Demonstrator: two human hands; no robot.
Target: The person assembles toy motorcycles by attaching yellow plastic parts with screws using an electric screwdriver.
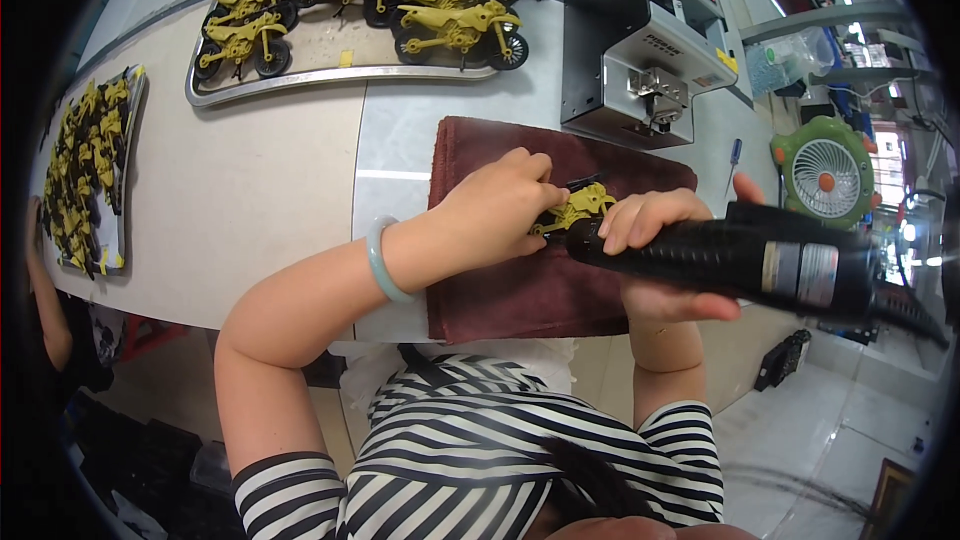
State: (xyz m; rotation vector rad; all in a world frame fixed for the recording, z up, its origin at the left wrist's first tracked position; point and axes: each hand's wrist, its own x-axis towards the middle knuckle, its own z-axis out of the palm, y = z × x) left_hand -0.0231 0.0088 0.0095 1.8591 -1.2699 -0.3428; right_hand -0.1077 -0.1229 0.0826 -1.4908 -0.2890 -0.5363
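A yellow toy motorcycle (588, 202) with dark parts lies on a folded dark red cloth (500, 305). My left hand (500, 205), closed, grips it from the left with the fingertips; a pale green bangle circles that wrist. In my right hand (655, 230) is a black corded electric screwdriver (690, 255), held nearly level with its front end against or right beside the toy. The exact spot where the tip meets the toy is hidden by my fingers and the tool body.
A metal-edged tray (300, 90) of several yellow toy motorcycles stands at the back left, another tray (125, 230) at far left. Behind the cloth is a grey machine (640, 50). A small screwdriver (735, 155) and a green fan (825, 175) are to the right. Another person's arm (48, 290) shows at far left.
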